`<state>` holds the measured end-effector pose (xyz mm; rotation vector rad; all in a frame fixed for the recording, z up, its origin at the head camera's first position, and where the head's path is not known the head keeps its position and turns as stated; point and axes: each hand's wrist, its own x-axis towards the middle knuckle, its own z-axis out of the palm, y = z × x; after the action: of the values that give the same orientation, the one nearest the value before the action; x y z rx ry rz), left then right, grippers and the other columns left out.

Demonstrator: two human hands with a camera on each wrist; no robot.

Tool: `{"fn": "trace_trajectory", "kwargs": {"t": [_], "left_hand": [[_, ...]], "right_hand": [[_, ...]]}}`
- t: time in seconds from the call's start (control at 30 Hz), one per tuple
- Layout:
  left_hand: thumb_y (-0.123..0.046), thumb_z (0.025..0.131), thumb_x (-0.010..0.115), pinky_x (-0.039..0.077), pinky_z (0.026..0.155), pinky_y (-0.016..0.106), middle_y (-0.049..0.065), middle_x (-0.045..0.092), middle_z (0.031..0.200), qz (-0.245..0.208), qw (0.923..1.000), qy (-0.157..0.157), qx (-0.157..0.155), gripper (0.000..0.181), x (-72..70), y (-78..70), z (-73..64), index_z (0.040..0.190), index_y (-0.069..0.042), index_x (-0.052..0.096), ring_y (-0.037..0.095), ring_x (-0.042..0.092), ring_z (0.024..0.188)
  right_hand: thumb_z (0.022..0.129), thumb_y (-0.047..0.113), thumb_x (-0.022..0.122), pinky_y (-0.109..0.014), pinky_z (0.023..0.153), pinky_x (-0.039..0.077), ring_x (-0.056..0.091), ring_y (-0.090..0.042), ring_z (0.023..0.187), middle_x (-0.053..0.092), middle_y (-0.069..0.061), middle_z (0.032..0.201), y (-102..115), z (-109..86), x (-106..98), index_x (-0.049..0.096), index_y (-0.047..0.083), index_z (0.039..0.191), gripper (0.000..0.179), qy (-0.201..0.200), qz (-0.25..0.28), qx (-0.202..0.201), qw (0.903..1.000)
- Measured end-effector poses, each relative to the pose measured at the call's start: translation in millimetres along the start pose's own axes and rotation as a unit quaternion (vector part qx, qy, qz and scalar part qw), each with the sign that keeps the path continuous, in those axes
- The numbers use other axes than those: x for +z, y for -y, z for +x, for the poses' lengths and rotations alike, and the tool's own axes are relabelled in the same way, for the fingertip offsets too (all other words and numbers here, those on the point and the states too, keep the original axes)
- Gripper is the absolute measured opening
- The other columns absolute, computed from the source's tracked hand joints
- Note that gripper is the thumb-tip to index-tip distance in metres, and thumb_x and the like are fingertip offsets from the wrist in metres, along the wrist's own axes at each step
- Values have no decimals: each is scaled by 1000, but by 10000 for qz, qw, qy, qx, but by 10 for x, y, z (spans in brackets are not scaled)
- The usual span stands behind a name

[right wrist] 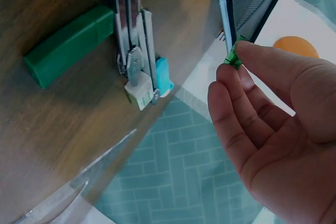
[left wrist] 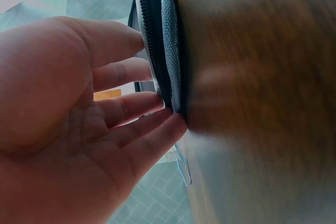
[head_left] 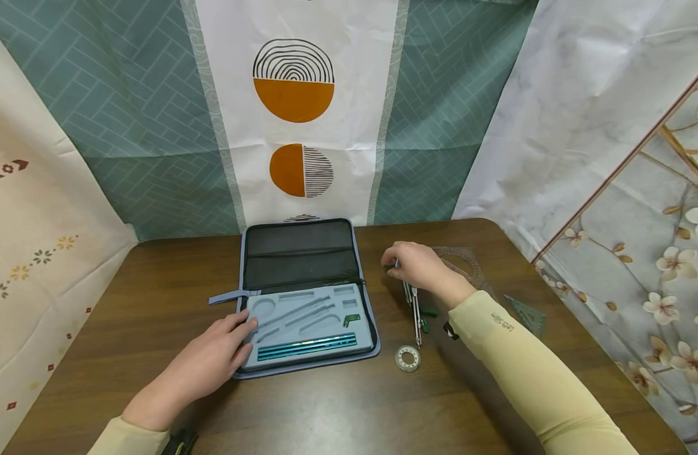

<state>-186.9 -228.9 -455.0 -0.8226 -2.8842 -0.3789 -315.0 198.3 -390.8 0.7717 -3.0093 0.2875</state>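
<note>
Pale yellow sleeves (head_left: pixel 525 366) are worn on the 2 arms, which are stretched over a brown wooden table (head_left: pixel 303 411). At the left side of an opened zip case (head_left: pixel 299 240), the left hand (head_left: pixel 209 354) is laid, its fingers slightly apart and their tips touched to the edge; nothing is clamped in them.

By the right hand (head_left: pixel 419 262), a small green piece (right wrist: pixel 234 56) is pinched between thumb and forefinger. It is held over the table to the right of the case, near the far end of a metal compass (head_left: pixel 415 316) but apart from it. A blue cap (right wrist: pixel 164 77) is seen at that end, and a green block (right wrist: pixel 68 45) is seen beside the compass.

In the case's grey tray (head_left: pixel 340 309), teal pencils (head_left: pixel 306 347) are laid along the near side, and 1 green clip (head_left: pixel 351 320) is set above them. Near the compass's near end, a pale ring (head_left: pixel 407 358) is placed. Farther right, a clear protractor (head_left: pixel 468 260) and a green triangle ruler (head_left: pixel 527 315) are laid out, well apart from the case.
</note>
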Motion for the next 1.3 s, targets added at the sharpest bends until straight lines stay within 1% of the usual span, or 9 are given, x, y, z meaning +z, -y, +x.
{"fn": "trace_trajectory", "kwargs": {"t": [0.2, 0.33, 0.47, 0.63, 0.77, 0.9, 1.03, 1.17, 1.3], "left_hand": [[-16, 104, 78, 58, 102, 61, 30, 60, 153, 26, 10000, 28, -21, 44, -18, 4, 7, 144, 2, 70, 49, 62, 135], [-17, 104, 78, 57, 102, 62, 29, 59, 153, 79, 9999, 81, -18, 45, -28, 19, 28, 144, 2, 70, 49, 61, 136], [-17, 104, 78, 57, 103, 62, 29, 59, 154, 88, 9999, 101, -3, 45, -33, 17, 40, 145, 1, 70, 50, 61, 136], [-17, 105, 78, 57, 104, 61, 29, 59, 154, 95, 9999, 55, 30, 45, -29, 2, 40, 145, 2, 70, 49, 61, 136], [-17, 105, 77, 57, 104, 61, 29, 59, 154, 85, 9999, 67, 32, 45, -24, -1, 35, 145, 2, 70, 49, 61, 136], [-17, 105, 77, 57, 104, 62, 29, 59, 154, 56, 10000, 80, 6, 45, -27, -6, 27, 145, 2, 69, 50, 61, 137], [-17, 105, 77, 56, 104, 62, 29, 59, 154, 44, 9999, 100, -23, 45, -24, -6, 9, 146, 2, 69, 50, 61, 137], [-17, 105, 76, 57, 104, 62, 29, 59, 154, 50, 9999, 99, -26, 45, -15, -2, 1, 146, 2, 69, 50, 61, 136], [-17, 105, 77, 57, 103, 62, 29, 59, 154, 78, 9998, 163, -37, 45, -13, 3, 10, 145, 1, 69, 49, 61, 136]], "right_hand": [[100, 6, 82, -47, 91, 60, 72, -27, 101, 73, -8, 116, 64, 6, -76, 81, 7, 124, 24, -78, 114, -44, 9999], [102, 3, 78, -45, 90, 60, 71, -25, 99, 73, -7, 115, 117, 4, -72, 81, 6, 126, 25, -33, 312, -208, 9993], [102, 1, 77, -41, 87, 59, 70, -23, 96, 72, -6, 113, 191, -2, -6, 81, 6, 126, 25, 20, 452, -480, 9978], [101, 0, 78, -38, 86, 59, 70, -23, 96, 72, -4, 110, 355, -10, 58, 81, 7, 125, 25, 96, 547, -685, 9961], [100, 1, 80, -35, 89, 61, 70, -18, 96, 76, -4, 110, 479, -9, 121, 80, 7, 121, 22, 192, 794, -742, 9939], [98, 1, 83, -34, 88, 61, 70, -15, 94, 77, -2, 108, 553, -6, 198, 80, 8, 117, 20, 215, 995, -798, 9916], [98, 2, 83, -33, 87, 60, 70, -15, 93, 76, -1, 106, 607, -9, 264, 81, 10, 114, 18, 243, 985, -918, 9906], [99, 3, 83, -30, 85, 59, 68, -15, 93, 73, 1, 105, 632, -8, 330, 82, 11, 113, 17, 319, 1016, -923, 9900], [99, 4, 83, -30, 83, 58, 66, -13, 91, 71, 3, 104, 637, -5, 375, 82, 12, 113, 16, 324, 1008, -941, 9899]]}}
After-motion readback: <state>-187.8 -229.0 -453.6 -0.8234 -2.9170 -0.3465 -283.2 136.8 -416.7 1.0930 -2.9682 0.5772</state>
